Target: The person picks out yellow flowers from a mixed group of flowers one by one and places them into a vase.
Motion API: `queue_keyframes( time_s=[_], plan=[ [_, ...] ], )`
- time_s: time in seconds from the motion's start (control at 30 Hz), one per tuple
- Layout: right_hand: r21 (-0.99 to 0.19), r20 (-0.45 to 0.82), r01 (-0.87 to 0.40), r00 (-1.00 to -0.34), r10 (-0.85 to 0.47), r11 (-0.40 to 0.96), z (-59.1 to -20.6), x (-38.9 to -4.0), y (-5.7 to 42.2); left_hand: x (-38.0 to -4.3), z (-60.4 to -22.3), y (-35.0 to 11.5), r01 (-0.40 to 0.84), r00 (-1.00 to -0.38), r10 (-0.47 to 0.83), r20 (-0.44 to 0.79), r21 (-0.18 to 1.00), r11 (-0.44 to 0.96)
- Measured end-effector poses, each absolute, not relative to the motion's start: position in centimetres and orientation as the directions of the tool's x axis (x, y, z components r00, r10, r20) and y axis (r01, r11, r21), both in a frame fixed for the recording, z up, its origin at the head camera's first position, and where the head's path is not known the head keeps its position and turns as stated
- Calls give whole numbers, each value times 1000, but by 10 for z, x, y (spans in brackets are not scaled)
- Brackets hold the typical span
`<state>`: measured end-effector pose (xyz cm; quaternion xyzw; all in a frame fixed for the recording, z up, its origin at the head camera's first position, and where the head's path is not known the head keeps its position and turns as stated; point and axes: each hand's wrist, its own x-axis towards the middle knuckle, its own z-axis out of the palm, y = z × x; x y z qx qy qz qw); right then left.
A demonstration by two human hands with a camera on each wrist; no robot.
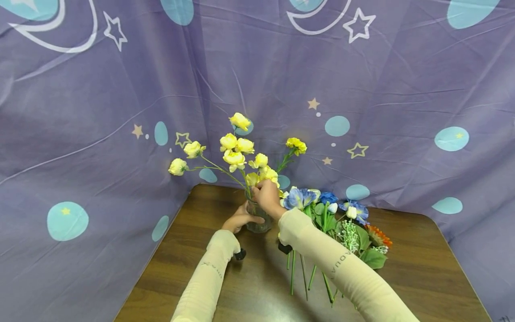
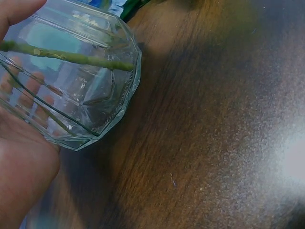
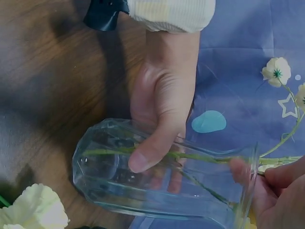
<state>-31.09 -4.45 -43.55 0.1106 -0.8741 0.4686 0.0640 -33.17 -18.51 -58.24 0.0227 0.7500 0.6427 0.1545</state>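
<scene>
A clear glass vase (image 1: 257, 223) with a faceted base stands on the table. My left hand (image 1: 240, 218) grips its body, thumb across the near side and fingers round the far side, seen through the glass in the right wrist view. At the mouth, my right hand (image 1: 267, 197) pinches a thin flower stem by the rim (image 3: 255, 167); its fingers partly cover the opening. Green stems (image 2: 71, 57) run down inside the vase to its bottom. Pale yellow flowers (image 1: 234, 158) spread above and to the left, and a deeper yellow flower (image 1: 296, 146) leans right.
Right of the vase lies a pile of artificial flowers: blue blooms (image 1: 297, 198), white buds (image 1: 352, 212), an orange flower (image 1: 378, 236) and green leaves (image 1: 374, 258). Their stems (image 1: 293, 277) point toward the near edge. A purple patterned curtain (image 1: 402, 112) hangs behind the wooden table (image 1: 249, 286).
</scene>
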Motion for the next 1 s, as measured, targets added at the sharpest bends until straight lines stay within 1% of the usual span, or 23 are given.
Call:
queue_keyframes(
  time_s=[0.3,0.73,1.0],
  plan=[
    [-858,201,-226,-974,-104,462,-441,-315,-42,-332,-582,-183,-159,-954,227,-198,971,180],
    [-845,152,-189,-982,-113,500,-439,-315,-43,-333,-584,-184,-162,-953,230,-197,973,163],
    [-809,183,-203,-979,-91,551,-436,-316,-44,-332,-582,-183,-168,-954,221,-203,972,167]
  ],
)
